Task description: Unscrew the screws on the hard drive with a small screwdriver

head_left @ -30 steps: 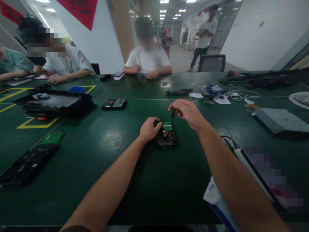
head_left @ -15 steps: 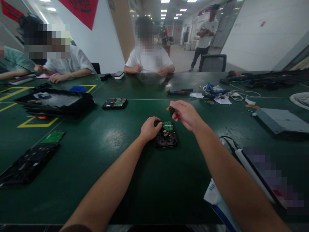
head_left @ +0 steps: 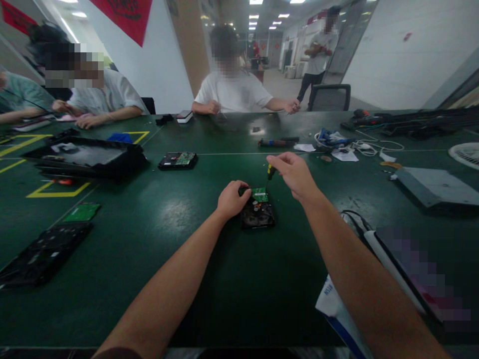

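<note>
A black hard drive (head_left: 258,217) lies on the green table in front of me, a green circuit board (head_left: 259,193) on its far half. My left hand (head_left: 232,200) grips the drive's far left corner, thumb on top by the board. Above its right side, my right hand (head_left: 294,173) is closed around the top of a black and yellow screwdriver (head_left: 270,172). The shaft stands nearly upright, pointing down at the board's right edge. Whether its tip touches a screw is too small to tell.
Another hard drive (head_left: 177,160) and a black plastic tray (head_left: 88,154) lie left. Nearer are a loose green board (head_left: 82,212) and a black casing (head_left: 43,254). A metal case (head_left: 437,185), cables (head_left: 370,146) and a tablet-like device (head_left: 407,274) lie right. A person (head_left: 232,92) sits opposite.
My right hand has loosened and risen slightly, its fingers shifting on the screwdriver so the yellow on the handle shows. My left hand and the hard drive stay put. The person opposite stretches an arm sideways.
</note>
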### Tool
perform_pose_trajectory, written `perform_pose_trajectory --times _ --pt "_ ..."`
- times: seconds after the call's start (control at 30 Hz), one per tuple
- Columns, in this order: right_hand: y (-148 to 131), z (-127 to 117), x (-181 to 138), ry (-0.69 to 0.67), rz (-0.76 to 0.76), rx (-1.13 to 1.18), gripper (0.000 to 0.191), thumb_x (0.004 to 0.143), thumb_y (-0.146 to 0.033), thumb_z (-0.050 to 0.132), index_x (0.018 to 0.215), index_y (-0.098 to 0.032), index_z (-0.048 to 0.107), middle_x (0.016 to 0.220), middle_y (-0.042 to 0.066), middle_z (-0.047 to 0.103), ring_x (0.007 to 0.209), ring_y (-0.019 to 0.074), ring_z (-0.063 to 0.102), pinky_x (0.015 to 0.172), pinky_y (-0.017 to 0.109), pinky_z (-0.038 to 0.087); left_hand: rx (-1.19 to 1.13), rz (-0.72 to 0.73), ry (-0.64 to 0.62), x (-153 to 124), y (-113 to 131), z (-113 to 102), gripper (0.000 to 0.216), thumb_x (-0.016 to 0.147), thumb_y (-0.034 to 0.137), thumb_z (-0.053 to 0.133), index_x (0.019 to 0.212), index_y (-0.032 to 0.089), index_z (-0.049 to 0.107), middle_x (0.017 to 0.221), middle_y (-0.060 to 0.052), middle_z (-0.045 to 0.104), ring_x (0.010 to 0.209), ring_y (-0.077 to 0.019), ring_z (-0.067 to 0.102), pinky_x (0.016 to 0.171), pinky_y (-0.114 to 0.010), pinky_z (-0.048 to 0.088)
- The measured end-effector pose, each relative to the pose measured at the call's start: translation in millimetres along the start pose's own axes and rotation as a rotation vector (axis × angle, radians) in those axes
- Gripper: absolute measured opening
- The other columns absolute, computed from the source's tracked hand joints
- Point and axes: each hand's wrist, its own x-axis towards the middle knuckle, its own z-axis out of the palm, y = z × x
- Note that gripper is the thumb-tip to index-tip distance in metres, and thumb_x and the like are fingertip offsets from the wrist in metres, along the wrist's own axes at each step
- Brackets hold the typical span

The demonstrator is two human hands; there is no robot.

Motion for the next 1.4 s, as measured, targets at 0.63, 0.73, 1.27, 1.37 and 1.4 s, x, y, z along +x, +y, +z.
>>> perform_pose_trajectory --times 0.63,0.73,1.27,1.37,1.4 --pt "4.6 17.1 -13.6 -0.362 0.034 0.368 0.036 0.084 -0.059 0.073 0.081 -0.025 0.064 0.079 -0.001 0.059 0.076 0.0141 0.059 0.085 0.032 0.052 0.015 0.012 0.012 -0.4 -1.5 1.0 0.021 0.094 0.035 0.065 0.112 0.025 0.07 0.114 -0.006 0.071 0.108 -0.0236 0.066 0.094 -0.037 0.052" --pt "6.8 17.3 -10.5 -0.277 0.034 0.394 0.041 0.083 -0.064 0.072 0.079 -0.025 0.058 0.074 -0.003 0.053 0.071 0.0132 0.055 0.082 0.032 0.052 0.011 0.009 -0.001 -0.3 -0.8 0.2 0.021 0.095 0.036 0.064 0.112 0.024 0.07 0.114 -0.006 0.072 0.106 -0.0233 0.067 0.092 -0.036 0.053" --pt "21.4 18.7 -4.2 -0.179 0.011 0.526 0.029 0.083 -0.046 0.078 0.078 -0.024 0.06 0.076 -0.003 0.058 0.071 0.0154 0.062 0.078 0.036 0.054 -0.004 0.013 0.016 0.0 -4.0 2.9 0.021 0.094 0.037 0.065 0.11 0.025 0.07 0.113 -0.006 0.071 0.103 -0.0232 0.066 0.089 -0.037 0.053" --pt "23.0 17.4 -5.4 -0.212 0.001 0.566 0.025 0.087 -0.046 0.07 0.079 -0.024 0.061 0.08 -0.001 0.065 0.075 0.0171 0.066 0.076 0.036 0.054 -0.008 0.012 0.015 0.0 -3.5 2.6 0.021 0.093 0.036 0.065 0.11 0.025 0.07 0.113 -0.006 0.071 0.103 -0.0231 0.066 0.089 -0.037 0.053" --pt "23.3 16.6 -5.7 -0.241 -0.003 0.566 0.025 0.089 -0.047 0.066 0.08 -0.024 0.062 0.083 0.0 0.067 0.077 0.0179 0.067 0.076 0.036 0.053 -0.011 0.012 0.016 0.0 -3.4 2.7 0.021 0.093 0.036 0.065 0.109 0.025 0.07 0.113 -0.006 0.071 0.103 -0.023 0.066 0.089 -0.037 0.053"
